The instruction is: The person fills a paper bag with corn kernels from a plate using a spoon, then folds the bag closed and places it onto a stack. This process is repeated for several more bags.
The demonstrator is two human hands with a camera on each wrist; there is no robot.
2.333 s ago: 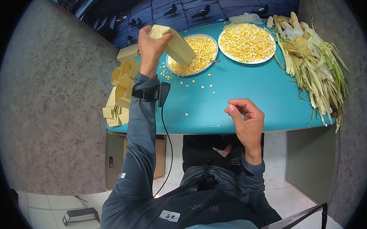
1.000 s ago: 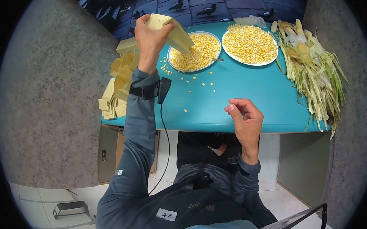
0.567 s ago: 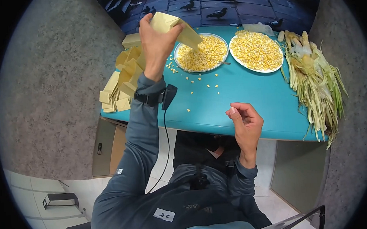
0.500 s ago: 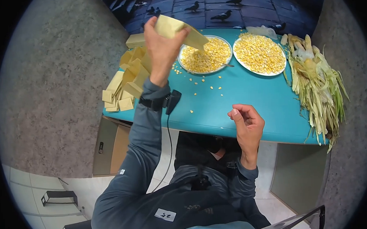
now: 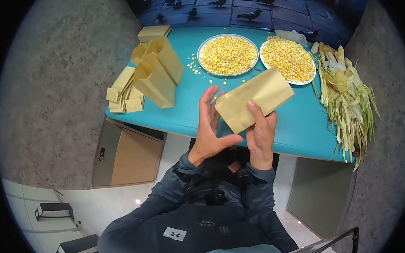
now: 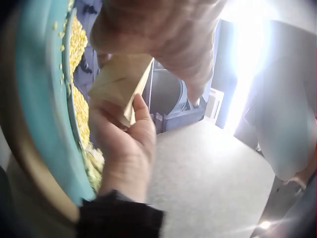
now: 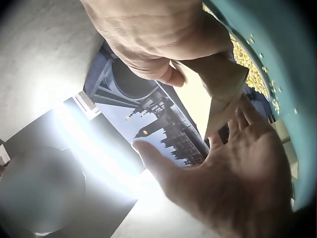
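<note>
A tan paper bag (image 5: 257, 97) lies slantwise over the table's near side. My right hand (image 5: 262, 137) grips it along its lower edge, thumb on the upper face and fingers underneath. My left hand (image 5: 208, 128) is beside the bag's left end, thumb and fingers spread apart. In the right wrist view the right thumb presses the bag (image 7: 198, 94), and the left hand (image 7: 237, 168) stands spread next to it. The left wrist view shows the right hand (image 6: 130, 144) pinching the bag. Behind the bag are two plates of corn kernels, one plate (image 5: 200, 65) partly ringed by loose kernels.
Several upright paper bags (image 5: 157, 81) stand at the left, beside folded paper bags (image 5: 122, 91) and a flat stack (image 5: 154, 32). A second plate (image 5: 302, 82) holds kernels at the right. Corn husks (image 5: 350, 102) hang over the table's right front edge. A spoon (image 5: 254, 69) rests at the left plate.
My left hand has brought the bag from above the left plate down toward my body and its fingers have spread. My right hand has taken hold of the bag.
</note>
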